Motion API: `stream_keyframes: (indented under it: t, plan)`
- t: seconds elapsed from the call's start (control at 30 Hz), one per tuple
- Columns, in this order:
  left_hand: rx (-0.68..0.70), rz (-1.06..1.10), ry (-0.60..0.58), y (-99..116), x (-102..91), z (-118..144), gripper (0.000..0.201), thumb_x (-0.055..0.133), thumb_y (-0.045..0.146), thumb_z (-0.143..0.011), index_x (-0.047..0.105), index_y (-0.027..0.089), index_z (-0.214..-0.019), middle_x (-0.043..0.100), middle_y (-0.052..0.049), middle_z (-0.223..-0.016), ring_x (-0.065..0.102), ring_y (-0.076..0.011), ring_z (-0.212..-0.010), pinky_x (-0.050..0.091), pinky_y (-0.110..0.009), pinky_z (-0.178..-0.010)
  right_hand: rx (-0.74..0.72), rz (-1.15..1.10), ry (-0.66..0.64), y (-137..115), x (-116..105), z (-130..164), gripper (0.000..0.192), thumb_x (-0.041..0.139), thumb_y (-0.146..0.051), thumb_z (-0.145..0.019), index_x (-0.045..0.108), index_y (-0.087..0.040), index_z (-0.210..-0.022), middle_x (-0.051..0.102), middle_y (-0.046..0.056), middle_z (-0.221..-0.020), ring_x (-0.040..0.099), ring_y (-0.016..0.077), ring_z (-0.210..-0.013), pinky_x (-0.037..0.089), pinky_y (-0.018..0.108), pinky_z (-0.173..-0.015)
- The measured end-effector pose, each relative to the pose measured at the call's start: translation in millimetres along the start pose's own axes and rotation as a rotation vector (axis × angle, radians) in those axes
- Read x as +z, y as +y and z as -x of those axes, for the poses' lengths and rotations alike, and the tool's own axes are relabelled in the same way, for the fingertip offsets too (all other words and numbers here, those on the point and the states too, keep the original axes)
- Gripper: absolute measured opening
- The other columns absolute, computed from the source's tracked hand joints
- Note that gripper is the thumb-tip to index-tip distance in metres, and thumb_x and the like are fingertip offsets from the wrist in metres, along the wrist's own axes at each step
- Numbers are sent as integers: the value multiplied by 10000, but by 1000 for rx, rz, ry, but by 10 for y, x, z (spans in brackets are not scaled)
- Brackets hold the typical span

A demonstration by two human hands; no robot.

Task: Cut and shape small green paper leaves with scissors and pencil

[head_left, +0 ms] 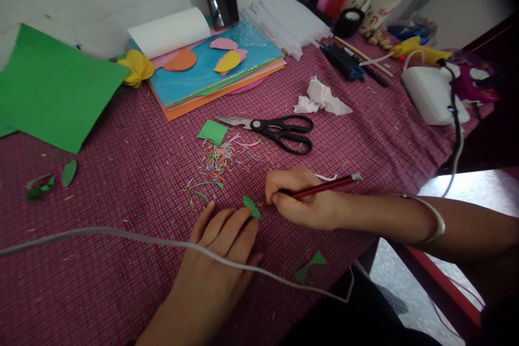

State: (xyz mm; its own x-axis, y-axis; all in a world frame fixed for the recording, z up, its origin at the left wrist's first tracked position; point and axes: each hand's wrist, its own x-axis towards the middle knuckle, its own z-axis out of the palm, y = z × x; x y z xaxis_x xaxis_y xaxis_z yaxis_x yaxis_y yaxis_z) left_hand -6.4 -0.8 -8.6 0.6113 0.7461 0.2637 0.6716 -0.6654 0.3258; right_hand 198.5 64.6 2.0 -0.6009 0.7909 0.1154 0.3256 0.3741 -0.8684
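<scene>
My right hand (304, 200) is closed round a red and black pencil (324, 187), its tip meeting a small green paper leaf (251, 206). Fingers stretched out flat, my left hand (223, 243) presses the leaf's near side onto the checked cloth. A white cable (162, 240) passes over the back of that hand. Beyond the hands lie black-handled scissors (279, 128), a green paper square (213, 132) and a heap of thin coloured paper shreds (221, 157). A green paper offcut (311, 266) rests to the right of my left hand.
Coloured paper sheets (219, 75) are stacked at the back, beside a large green sheet (52, 86). Crumpled white paper (322, 98) lies past the scissors. At right are a yellow glue gun (419, 50), a white power strip (433, 94) and paper cups (385, 2).
</scene>
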Motion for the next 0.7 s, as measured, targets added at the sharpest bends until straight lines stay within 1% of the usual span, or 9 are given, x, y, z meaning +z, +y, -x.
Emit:
stream_keyframes:
  t: [0.07, 0.13, 0.2, 0.3, 0.37, 0.47, 0.57, 0.63, 0.7]
  plan:
    - [-12, 17, -8, -2, -1, 2, 252, 551, 222, -851, 616, 179, -1090, 661, -53, -1124, 564, -237, -1044, 335, -496, -1043, 13, -34, 61, 1, 4, 5, 167, 390, -94, -747, 489, -181, -644, 552, -22, -623, 499, 84, -581, 373, 208, -541]
    - [-17, 26, -15, -3, 0, 7, 264, 557, 222, -850, 608, 178, -1105, 655, -51, -1132, 558, -235, -1054, 327, -493, -1050, 24, -69, 94, -1, 8, 6, 176, 392, -82, -741, 499, -179, -641, 556, -24, -617, 499, 80, -579, 373, 201, -536]
    - [-20, 28, -19, -4, 5, 12, 273, 556, 224, -853, 603, 177, -1118, 648, -54, -1146, 553, -236, -1067, 322, -491, -1054, 24, -75, 86, -4, 9, 3, 175, 396, -82, -740, 511, -175, -646, 562, -22, -621, 504, 78, -582, 374, 196, -535]
    - [-16, 28, -14, -5, 10, 11, 265, 557, 230, -851, 606, 175, -1106, 648, -57, -1143, 554, -239, -1060, 326, -495, -1049, 16, -36, 12, -11, 8, -2, 165, 401, -97, -749, 525, -169, -668, 571, -17, -638, 514, 82, -586, 378, 197, -536]
    - [-15, 30, -12, -6, 9, 5, 257, 561, 232, -847, 612, 169, -1090, 651, -60, -1129, 555, -243, -1051, 329, -499, -1043, 20, -2, -9, -15, 8, -4, 158, 402, -106, -756, 527, -163, -677, 567, -15, -637, 512, 83, -575, 375, 198, -531]
    - [-12, 32, -8, -5, 1, -4, 247, 556, 219, -846, 616, 162, -1079, 651, -62, -1121, 557, -242, -1049, 324, -496, -1043, 45, 17, 36, -13, 10, 0, 151, 410, -98, -762, 521, -158, -680, 552, -23, -620, 493, 76, -556, 355, 188, -513]
    - [-7, 30, -8, -3, -2, -2, 255, 553, 214, -849, 612, 165, -1092, 647, -61, -1128, 555, -237, -1053, 315, -488, -1052, 61, -12, 91, -3, 12, 8, 148, 420, -75, -754, 515, -158, -676, 545, -35, -610, 482, 67, -553, 337, 176, -500]
    - [-9, 27, -14, -2, 0, 3, 266, 557, 216, -848, 608, 166, -1104, 643, -61, -1138, 551, -239, -1062, 311, -485, -1056, 70, -24, 86, -1, 13, 10, 147, 421, -74, -754, 519, -158, -682, 553, -33, -619, 491, 68, -563, 341, 176, -504]
    - [-11, 24, -19, -1, 2, 6, 269, 560, 216, -846, 606, 166, -1107, 641, -60, -1143, 549, -240, -1062, 310, -483, -1058, 72, -13, 43, -9, 14, 5, 144, 421, -89, -764, 526, -157, -692, 560, -27, -629, 499, 73, -570, 350, 182, -514]
